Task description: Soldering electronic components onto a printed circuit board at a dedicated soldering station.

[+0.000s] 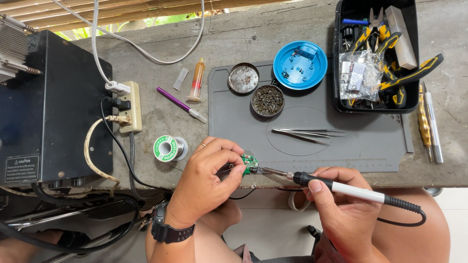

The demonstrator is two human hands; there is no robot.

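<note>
Behind both hands, tweezers (308, 134) lie on mat (341, 146).

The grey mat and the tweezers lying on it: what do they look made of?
Grey work mat: probably silicone or rubber; matte, with moulded ridges and a pressed oval outline. Tweezers: bare metal, likely steel; thin, shiny, bright glints along the arms.

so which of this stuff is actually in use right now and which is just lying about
In use:
left hand pinching the small green circuit board
right hand holding the soldering iron, tip at the board

Lying about:
tweezers
solder spool
blue round cover
black tool tray
purple pen tool
</note>
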